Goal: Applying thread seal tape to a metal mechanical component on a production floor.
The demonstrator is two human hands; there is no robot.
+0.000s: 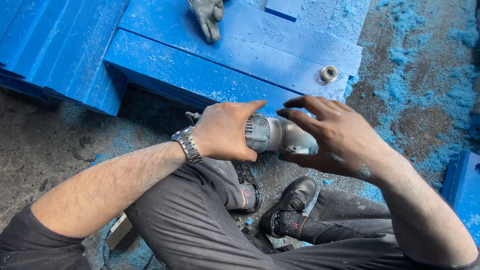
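A grey metal power tool, shaped like an angle grinder body, lies across my lap in the head view. My left hand is wrapped around its rear end, with a steel watch on that wrist. Over the tool's front end hovers my right hand, fingers spread and curved, close to the tool; whether it touches the tool I cannot tell. Just beyond the tool is the near edge of a stack of blue plastic slabs. A small metal ring nut rests on the top slab near its right corner.
A grey work glove lies on the slabs at the top. More blue slabs are stacked at the left, and another blue piece sits at the right edge. Blue shavings cover the dark floor. My black shoes are below the tool.
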